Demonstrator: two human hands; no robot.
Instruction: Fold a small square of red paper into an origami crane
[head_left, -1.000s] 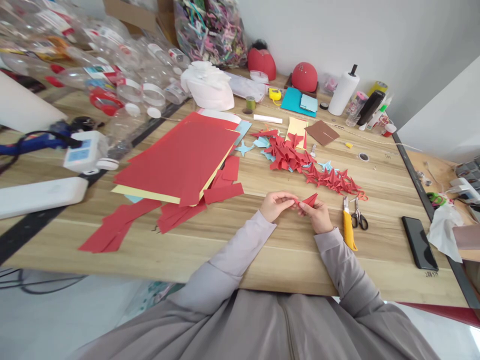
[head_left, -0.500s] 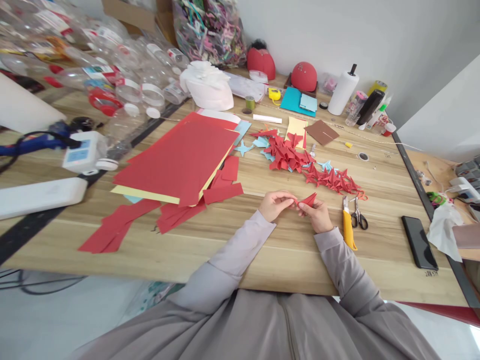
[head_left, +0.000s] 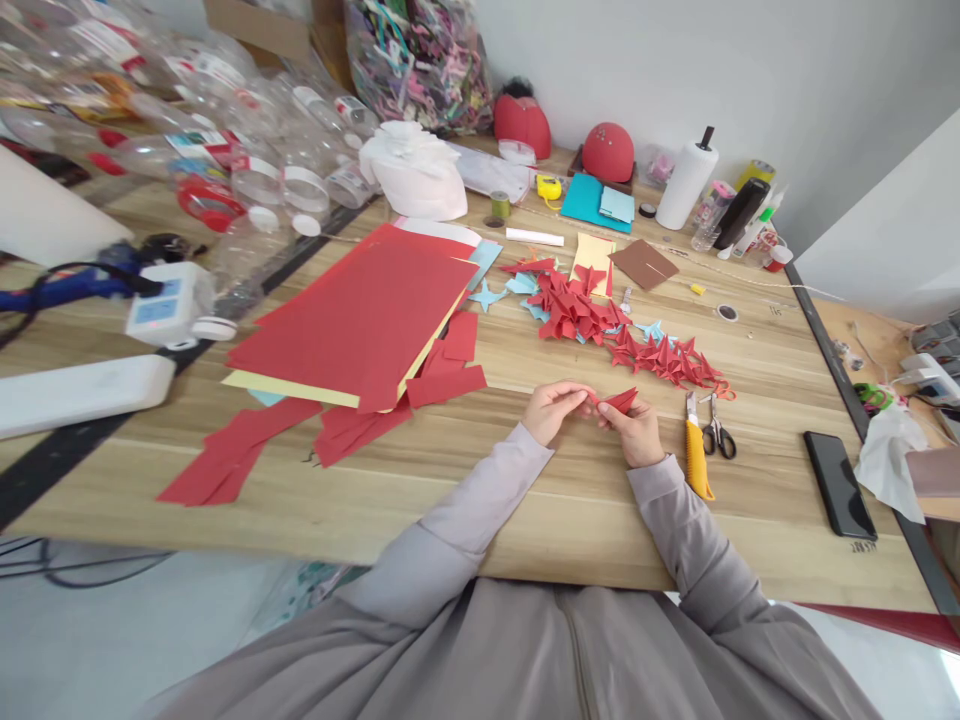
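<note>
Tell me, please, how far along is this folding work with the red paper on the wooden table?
Done: many folded red paper shapes lie in a pile on the light wooden table. In hand: one pointed folded red paper piece is pinched between the left hand and the right hand. Remaining: a stack of flat red paper sheets and loose cut red paper strips lie unfolded.

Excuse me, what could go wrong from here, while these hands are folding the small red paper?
The right hand is close beside a yellow utility knife and scissors, so a sideways slip might knock them, or touch the blade if it is out. The folded red paper, pinched between it and the left hand, looks thin and could crease wrongly or tear. The pile of folded red pieces lies just ahead, so a careless reach might scatter it.
</note>
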